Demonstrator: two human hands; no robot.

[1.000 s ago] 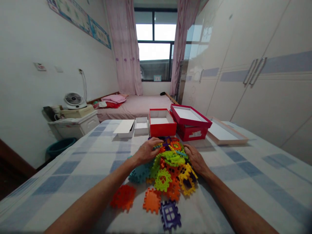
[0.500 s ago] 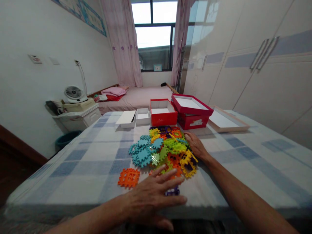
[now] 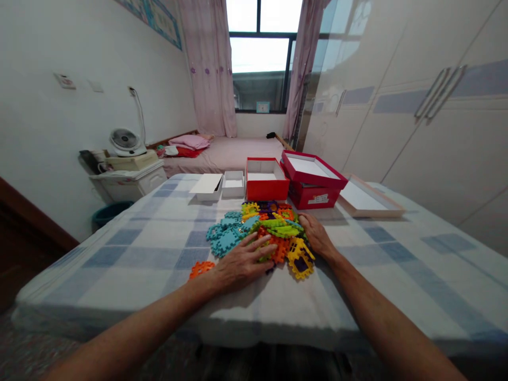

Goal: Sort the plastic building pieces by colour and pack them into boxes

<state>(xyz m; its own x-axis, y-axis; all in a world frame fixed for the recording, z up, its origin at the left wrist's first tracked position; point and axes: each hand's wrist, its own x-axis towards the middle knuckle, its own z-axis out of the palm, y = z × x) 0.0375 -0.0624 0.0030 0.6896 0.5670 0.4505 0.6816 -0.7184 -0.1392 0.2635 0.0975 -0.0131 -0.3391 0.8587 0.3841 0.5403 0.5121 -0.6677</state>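
A heap of toothed plastic building pieces lies on the cloth: turquoise pieces (image 3: 226,241) at left, green pieces (image 3: 281,227) in the middle, yellow pieces (image 3: 300,262) at right, with orange and purple among them. My left hand (image 3: 244,262) is spread flat over the heap's near side, fingers pointing right, and covers some pieces. An orange piece (image 3: 201,268) sits apart by my left wrist, partly hidden by the forearm. My right hand (image 3: 316,235) rests against the heap's right edge, its fingers extended along it; no piece shows in its grasp.
Behind the heap stand a lidded white box (image 3: 208,186), a small white box (image 3: 233,185), an open red box (image 3: 266,182) and a dark red box (image 3: 313,196) topped by its tilted lid (image 3: 311,168). A shallow tray (image 3: 369,198) lies farther right. A checked cloth (image 3: 138,264) covers the table.
My left hand has moved forward from the table's near side onto the heap. The near pieces sit closer to the rest. My right hand stays at the right edge. The view shifted slightly.
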